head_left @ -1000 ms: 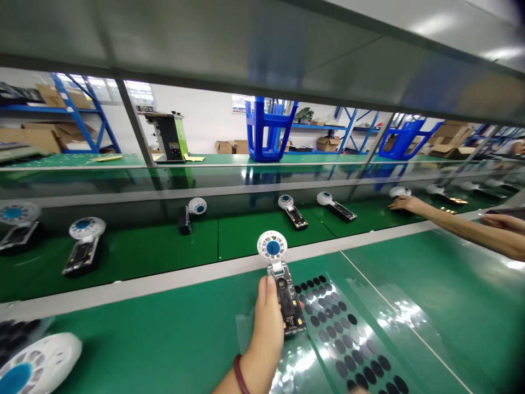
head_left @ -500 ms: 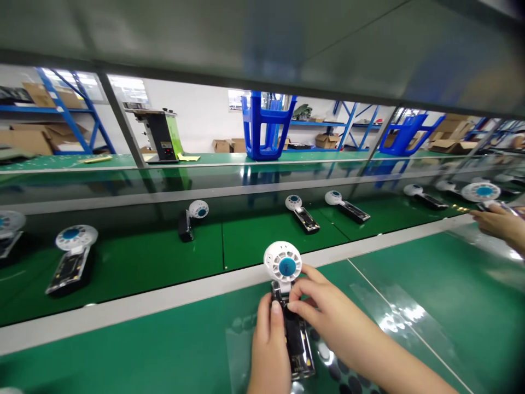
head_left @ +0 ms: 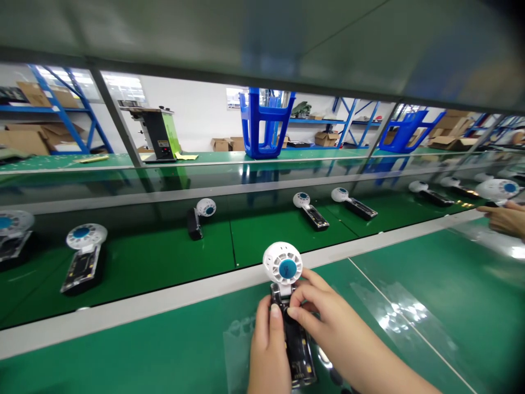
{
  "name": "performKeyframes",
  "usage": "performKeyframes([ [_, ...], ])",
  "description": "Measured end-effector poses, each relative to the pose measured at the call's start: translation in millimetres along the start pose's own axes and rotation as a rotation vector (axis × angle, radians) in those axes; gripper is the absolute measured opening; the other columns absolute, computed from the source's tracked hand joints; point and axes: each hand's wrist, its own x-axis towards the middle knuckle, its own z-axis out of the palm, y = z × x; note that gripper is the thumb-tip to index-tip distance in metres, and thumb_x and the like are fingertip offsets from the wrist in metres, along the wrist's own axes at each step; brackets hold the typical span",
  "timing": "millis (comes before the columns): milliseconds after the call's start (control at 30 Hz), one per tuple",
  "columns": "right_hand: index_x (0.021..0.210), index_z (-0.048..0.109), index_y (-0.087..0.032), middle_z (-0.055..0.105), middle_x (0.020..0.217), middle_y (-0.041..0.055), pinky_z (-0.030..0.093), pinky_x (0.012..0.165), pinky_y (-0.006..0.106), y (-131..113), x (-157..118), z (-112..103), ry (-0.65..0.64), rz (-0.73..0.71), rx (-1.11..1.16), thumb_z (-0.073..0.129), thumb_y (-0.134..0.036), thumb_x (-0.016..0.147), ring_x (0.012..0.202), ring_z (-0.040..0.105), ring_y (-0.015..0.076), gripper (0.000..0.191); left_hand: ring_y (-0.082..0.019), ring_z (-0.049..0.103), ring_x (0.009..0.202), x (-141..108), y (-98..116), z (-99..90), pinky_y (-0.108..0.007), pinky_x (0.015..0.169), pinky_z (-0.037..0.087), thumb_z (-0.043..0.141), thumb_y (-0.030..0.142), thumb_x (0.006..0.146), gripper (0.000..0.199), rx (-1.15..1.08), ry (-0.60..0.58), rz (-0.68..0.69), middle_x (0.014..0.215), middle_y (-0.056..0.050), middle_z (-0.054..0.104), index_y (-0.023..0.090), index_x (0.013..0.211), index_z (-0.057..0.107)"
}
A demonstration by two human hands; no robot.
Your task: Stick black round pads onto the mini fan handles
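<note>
The small fan (head_left: 296, 342) is over the green bench (head_left: 164, 350), gripped by the left hand (head_left: 268, 340); the right hand (head_left: 319, 306), away from it one second ago, now has narrowed fingertips at its handle, so fine work seems begun. Whether they hold something, I cannot tell.

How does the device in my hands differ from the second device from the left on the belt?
Your left hand and right hand touch the held device; the belt device lies untouched. The held device slants down rightward; the belt device, leftward. Both have white heads with blue centres.
</note>
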Motion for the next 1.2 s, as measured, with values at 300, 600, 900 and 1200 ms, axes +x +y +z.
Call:
performKeyframes([
  [300,0.063,0.050,-0.021,0.039,0.125,0.0005,0.035,0.090,0.032,1.0,-4.4,1.1,0.013,0.054,0.052,0.045,-0.020,0.076,0.112,0.042,0.0187,0.013,-0.023,0.045,0.109,0.2,1.2,-1.2,-0.033,0.091,0.033,0.029,0.043,0.083,0.040,-0.006,-0.010,-0.006,0.116,-0.007,0.054,0.021,0.111,0.045],
  [600,0.066,0.050,-0.022,0.037,0.126,-0.0020,0.035,0.090,0.032,2.3,-4.2,6.9,0.050,0.053,0.042,0.043,-0.018,0.078,0.108,0.044,0.0175,0.014,-0.022,0.047,0.108,0.5,3.8,-1.4,-0.031,0.088,0.035,0.031,0.040,0.083,0.039,-0.022,0.011,-0.018,0.113,-0.007,0.056,0.019,0.111,0.047],
  [900,0.067,0.049,-0.022,0.040,0.123,-0.0004,0.035,0.090,0.031,4.1,-3.9,7.3,0.054,0.039,0.021,0.042,-0.019,0.078,0.110,0.042,0.0181,0.014,-0.023,0.044,0.109,1.5,1.3,-0.4,-0.034,0.090,0.030,0.031,0.041,0.081,0.040,-0.009,0.032,-0.060,0.114,-0.008,0.054,0.020,0.111,0.047],
  [1200,0.066,0.049,-0.022,0.039,0.124,0.0016,0.038,0.086,0.029,3.9,-4.2,8.3,0.059,0.063,-0.001,0.042,-0.020,0.077,0.107,0.046,0.0187,0.014,-0.025,0.044,0.109,0.5,3.6,0.9,-0.037,0.090,0.030,0.030,0.041,0.080,0.042,0.019,0.050,-0.053,0.113,-0.010,0.055,0.018,0.111,0.047],
])
